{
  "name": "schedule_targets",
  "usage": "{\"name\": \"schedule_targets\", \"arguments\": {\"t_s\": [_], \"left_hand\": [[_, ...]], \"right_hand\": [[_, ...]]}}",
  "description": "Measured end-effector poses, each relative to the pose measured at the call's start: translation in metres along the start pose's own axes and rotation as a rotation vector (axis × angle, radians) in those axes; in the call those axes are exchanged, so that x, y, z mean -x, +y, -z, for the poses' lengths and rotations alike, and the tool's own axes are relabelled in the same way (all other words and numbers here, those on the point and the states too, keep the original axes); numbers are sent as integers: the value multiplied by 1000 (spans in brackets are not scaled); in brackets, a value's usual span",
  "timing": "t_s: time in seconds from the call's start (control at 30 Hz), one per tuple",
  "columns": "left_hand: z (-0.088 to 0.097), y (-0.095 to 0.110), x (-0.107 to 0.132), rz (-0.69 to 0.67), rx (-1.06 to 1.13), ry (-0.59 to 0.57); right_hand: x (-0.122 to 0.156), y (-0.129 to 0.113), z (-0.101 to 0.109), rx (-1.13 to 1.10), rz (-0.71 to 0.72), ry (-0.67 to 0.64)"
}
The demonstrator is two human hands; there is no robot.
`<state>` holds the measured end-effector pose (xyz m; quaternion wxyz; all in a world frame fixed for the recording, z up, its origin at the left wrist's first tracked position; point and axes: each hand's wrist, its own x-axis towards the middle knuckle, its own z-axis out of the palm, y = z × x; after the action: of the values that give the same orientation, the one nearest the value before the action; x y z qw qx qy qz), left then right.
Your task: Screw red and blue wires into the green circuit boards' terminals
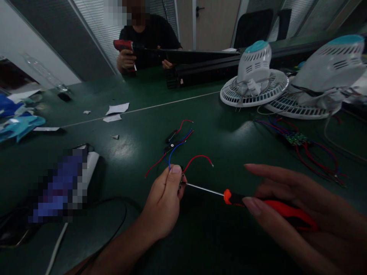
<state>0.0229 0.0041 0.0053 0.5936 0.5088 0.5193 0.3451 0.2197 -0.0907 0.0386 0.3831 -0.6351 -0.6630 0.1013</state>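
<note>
My left hand [163,204] pinches a small circuit board [181,179], mostly hidden by the thumb and fingers. A blue wire [172,152] and a red wire [200,156] stick out of its top. In my right hand [312,198] lies a screwdriver [233,198] with an orange and black handle, thumb against it and index finger stretched out above. The screwdriver's metal tip meets the board's right side. Just beyond my left hand, two small black parts [172,146] with red and blue wires rest on the green table [137,114].
Two white fan-like housings [254,72] stand at the back right. Below them lies a green circuit board [296,139] with several wires. Across the table, a person [155,34] holds a red drill [123,46]. A blurred-out device [60,187] and a cable [59,244] occupy the left.
</note>
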Motion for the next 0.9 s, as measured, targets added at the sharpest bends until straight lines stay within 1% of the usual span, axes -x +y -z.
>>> {"name": "schedule_targets", "arguments": {"t_s": [0.2, 0.33, 0.53, 0.7, 0.83, 0.9], "left_hand": [[-1, 2, 0, 2, 34, 3], [-1, 3, 0, 2, 24, -10], [-2, 0, 1, -1, 19, 11], [-1, -1, 0, -6, 25, 5], [-2, -1, 0, 27, 43, 12], [-3, 0, 1, 38, 71, 22]], "right_hand": [[3, 2, -1, -7, -25, 36], [4, 1, 1, -24, -4, 11], [3, -1, 3, 86, 9, 51], [3, 4, -1, -15, 114, 24], [2, 4, -4, -47, 73, 44], [1, 2, -4, -75, 69, 29]]}}
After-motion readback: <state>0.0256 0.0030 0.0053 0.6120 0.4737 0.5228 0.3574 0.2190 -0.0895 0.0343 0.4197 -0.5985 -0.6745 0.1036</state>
